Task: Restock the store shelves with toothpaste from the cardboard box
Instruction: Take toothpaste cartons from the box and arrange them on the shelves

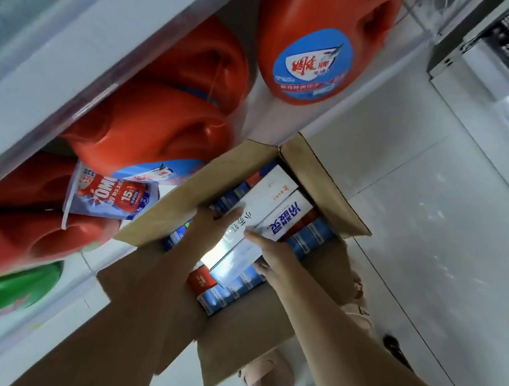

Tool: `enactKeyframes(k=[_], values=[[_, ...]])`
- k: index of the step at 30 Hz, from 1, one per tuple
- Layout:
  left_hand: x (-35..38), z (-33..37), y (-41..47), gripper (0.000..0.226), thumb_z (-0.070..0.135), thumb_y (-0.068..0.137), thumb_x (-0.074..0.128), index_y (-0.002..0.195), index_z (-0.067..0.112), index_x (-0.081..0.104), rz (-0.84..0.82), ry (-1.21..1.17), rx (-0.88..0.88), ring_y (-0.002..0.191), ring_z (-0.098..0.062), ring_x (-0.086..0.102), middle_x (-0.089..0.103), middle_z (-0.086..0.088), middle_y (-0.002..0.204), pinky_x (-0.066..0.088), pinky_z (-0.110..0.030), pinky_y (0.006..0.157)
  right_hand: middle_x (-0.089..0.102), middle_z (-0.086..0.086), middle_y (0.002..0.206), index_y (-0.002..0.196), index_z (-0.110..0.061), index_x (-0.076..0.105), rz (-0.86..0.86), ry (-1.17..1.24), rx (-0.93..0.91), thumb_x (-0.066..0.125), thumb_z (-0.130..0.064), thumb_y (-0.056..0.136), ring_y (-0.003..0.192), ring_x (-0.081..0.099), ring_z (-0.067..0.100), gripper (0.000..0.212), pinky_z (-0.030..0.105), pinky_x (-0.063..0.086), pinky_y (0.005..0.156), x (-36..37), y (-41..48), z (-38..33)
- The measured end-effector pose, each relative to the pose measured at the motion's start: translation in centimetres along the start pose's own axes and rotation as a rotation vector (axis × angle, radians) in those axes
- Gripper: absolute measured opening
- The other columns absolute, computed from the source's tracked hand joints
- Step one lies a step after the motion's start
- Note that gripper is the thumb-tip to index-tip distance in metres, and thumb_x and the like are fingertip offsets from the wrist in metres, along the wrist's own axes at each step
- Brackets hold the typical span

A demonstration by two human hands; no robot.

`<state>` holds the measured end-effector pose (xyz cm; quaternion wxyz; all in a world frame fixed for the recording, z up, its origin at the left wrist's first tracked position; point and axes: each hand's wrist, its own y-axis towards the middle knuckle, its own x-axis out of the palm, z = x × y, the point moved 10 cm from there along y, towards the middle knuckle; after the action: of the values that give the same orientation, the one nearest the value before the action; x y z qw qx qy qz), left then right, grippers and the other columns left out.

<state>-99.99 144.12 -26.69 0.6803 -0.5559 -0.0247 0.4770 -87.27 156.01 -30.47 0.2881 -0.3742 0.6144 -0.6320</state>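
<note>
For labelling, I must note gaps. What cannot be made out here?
Head view:
- Fingers of the left hand: hidden behind the white toothpaste box.
- Near end of that box: lost in glare.
- Bottom of the cardboard box: covered by toothpaste boxes.
- Part of the green bottle: cut off by left edge.

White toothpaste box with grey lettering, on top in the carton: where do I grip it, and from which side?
Grip the white toothpaste box across its narrow width at the near end, coming from above. It lies flat on the packed blue boxes, and the carton wall closes off its far end. The right hand pinches that near end.
</note>
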Motion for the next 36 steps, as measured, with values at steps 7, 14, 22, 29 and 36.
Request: enactKeyframes(k=[7,14,22,29,36], values=[[2.0,-0.8,-2.0,0.057,0.068,0.079,0.056,0.096,0.013,0.059,-0.129,0.205,-0.022,0.068,-0.016,0.056,0.057,0.0,0.075,0.036,-0.026,0.052,0.065,0.005,0.115,0.12,-0.017,0.059,-0.077,-0.025,-0.079,0.081,-0.036,0.069,0.107,0.059,0.023,0.058,0.035,0.05,0.084,0.3,-1.0,0.2],[-1.5,1.7,-11.3,0.061,0.078,0.073,0.051,0.072,0.017,0.052,-0.131,0.125,-0.122,0.061,-0.016,0.05,0.048,0.0,0.064,0.038,-0.017,0.054,0.071,0.006,0.104,0.119,-0.023,0.054,-0.143,-0.082,-0.275,0.085,-0.043,0.046,0.092,0.069,0.025,0.081,0.031,0.053,0.072,1.1,-10.5,-1.3],[-8.6,7.3,-24.1,0.029,0.052,0.085,0.055,0.093,0.024,0.059,-0.049,-0.326,-0.061,0.08,-0.01,0.064,0.067,0.004,0.091,0.051,-0.027,0.074,0.07,-0.004,0.107,0.116,-0.025,0.057,-0.437,-0.567,-0.473,0.08,-0.008,0.072,0.099,0.065,0.012,0.053,0.023,0.051,0.079,1.7,-27.9,-4.4],[-14.0,13.6,-34.7,0.048,0.063,0.079,0.059,0.111,0.026,0.063,-0.149,-0.367,0.09,0.093,-0.019,0.069,0.072,0.001,0.104,0.055,-0.038,0.084,0.06,-0.031,0.107,0.119,-0.053,0.038,-0.274,-0.813,-0.844,0.076,-0.03,0.074,0.102,0.061,-0.004,0.063,0.016,0.051,0.08,1.4,-45.1,-8.6],[-18.9,16.6,-43.8,0.041,0.06,0.086,0.048,0.108,0.027,0.057,-0.202,-0.223,0.13,0.099,-0.023,0.063,0.065,-0.002,0.109,0.046,-0.04,0.096,0.063,-0.019,0.109,0.115,-0.048,0.042,-0.065,-1.177,-1.106,0.069,-0.035,0.067,0.096,0.061,0.001,0.056,0.027,0.051,0.084,0.6,-59.2,-9.4]])
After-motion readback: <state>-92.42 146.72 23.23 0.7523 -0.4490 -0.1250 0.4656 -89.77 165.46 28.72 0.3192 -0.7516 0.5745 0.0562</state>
